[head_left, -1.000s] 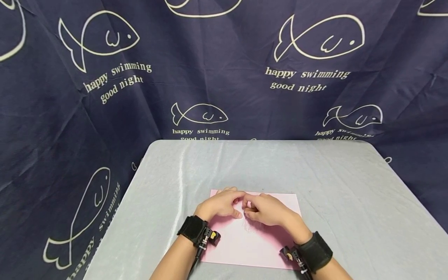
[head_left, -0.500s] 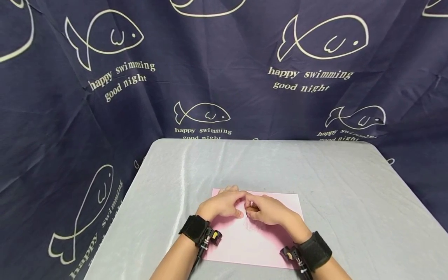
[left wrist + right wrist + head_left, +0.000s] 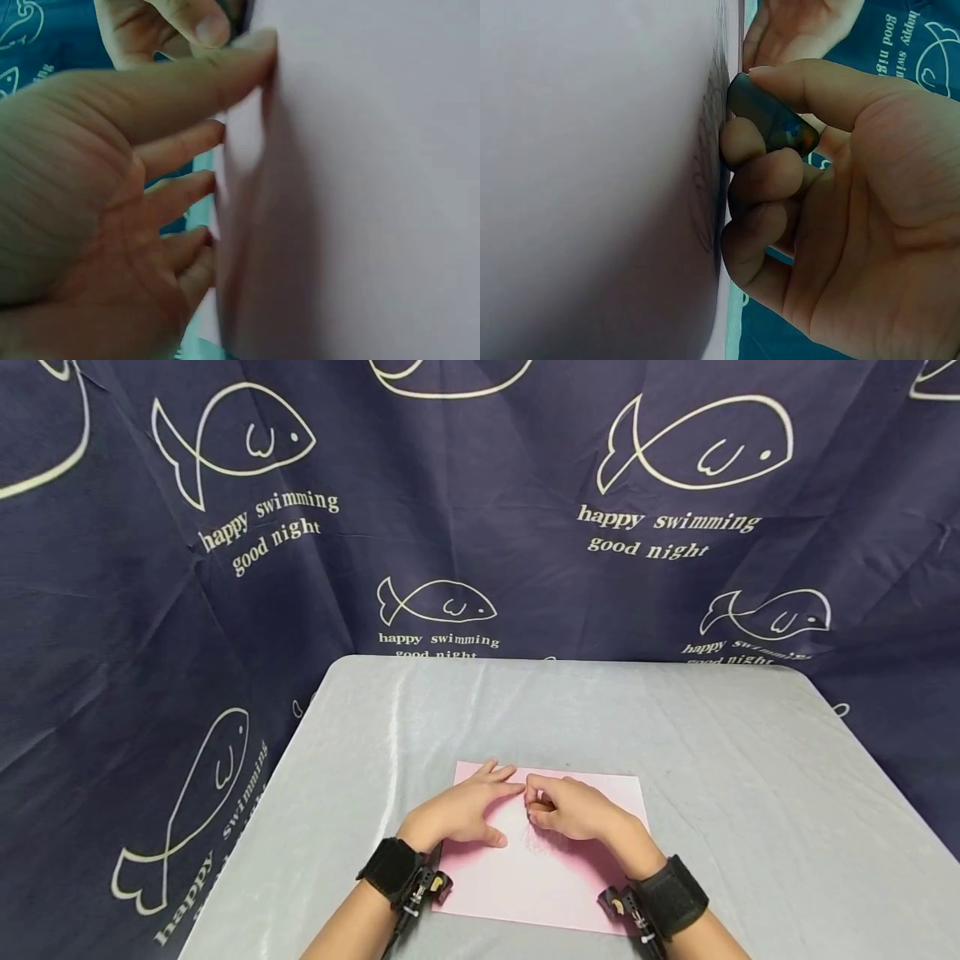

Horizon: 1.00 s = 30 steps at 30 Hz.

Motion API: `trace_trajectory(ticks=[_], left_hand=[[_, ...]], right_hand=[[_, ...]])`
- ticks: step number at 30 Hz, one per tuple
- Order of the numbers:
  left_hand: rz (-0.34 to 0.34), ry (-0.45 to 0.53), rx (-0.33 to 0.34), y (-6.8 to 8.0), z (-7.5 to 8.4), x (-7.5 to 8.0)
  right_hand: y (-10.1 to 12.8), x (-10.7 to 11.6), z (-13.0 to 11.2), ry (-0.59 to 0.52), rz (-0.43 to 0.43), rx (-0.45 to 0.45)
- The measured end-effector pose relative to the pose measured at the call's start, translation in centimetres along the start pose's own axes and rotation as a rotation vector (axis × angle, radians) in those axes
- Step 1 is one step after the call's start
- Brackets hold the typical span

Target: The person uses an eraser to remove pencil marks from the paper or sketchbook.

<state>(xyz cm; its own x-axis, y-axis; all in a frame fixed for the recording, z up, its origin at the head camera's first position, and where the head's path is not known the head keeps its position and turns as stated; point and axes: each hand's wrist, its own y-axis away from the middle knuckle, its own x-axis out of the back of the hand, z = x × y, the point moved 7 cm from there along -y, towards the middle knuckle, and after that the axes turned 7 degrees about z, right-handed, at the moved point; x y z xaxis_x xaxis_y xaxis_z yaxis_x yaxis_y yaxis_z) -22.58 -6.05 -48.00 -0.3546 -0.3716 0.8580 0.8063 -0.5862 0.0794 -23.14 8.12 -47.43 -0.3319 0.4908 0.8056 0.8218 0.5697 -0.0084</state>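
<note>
Pinching a dark piece (image 3: 769, 112), the right hand (image 3: 576, 811) is resting on a sheet (image 3: 528, 895) the left hand (image 3: 459, 811) is touching with spread fingers (image 3: 180, 148).

In front of me stands a broad table (image 3: 757, 827), its two far corners rounded off, dressed in a pale grey cloth (image 3: 600, 718) with a soft sheen. I can see light creases in it, and one bright wavering streak (image 3: 394, 727) that runs from near the far edge toward me on the left. On the cloth lies a pink sheet (image 3: 525, 885) — flat, rectangular, turned slightly out of line with the table. It sits on my half, a little left of the middle, well apart from the far edge. Around its middle I see thin, looping scribbled lines (image 3: 703, 161) — dark, and close together.
</note>
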Motion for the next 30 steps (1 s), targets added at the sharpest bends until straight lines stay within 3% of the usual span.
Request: trace_trajectory(ticks=[5,10,16,21,30], left_hand=[[-0.025,0.087,-0.051,0.5,-0.6,-0.9],[-0.013,0.113,-0.092,0.7,-0.7,-1.4],[-0.011,0.045,-0.121,0.7,-0.5,-1.7],[-0.02,0.005,-0.115,0.7,-0.3,-1.7],[-0.026,-0.016,-0.108,0.9,-0.3,-1.6]], right_hand=[[0.0,0.1,0.0,-0.004,0.011,0.004],[0.0,0.1,0.2,0.008,0.016,-0.005],[0.3,0.3,0.0,0.105,0.028,-0.016],[0.5,0.6,-1.5,0.209,0.057,0.075],[0.4,-1.0,-2.6,0.091,-0.041,0.12]])
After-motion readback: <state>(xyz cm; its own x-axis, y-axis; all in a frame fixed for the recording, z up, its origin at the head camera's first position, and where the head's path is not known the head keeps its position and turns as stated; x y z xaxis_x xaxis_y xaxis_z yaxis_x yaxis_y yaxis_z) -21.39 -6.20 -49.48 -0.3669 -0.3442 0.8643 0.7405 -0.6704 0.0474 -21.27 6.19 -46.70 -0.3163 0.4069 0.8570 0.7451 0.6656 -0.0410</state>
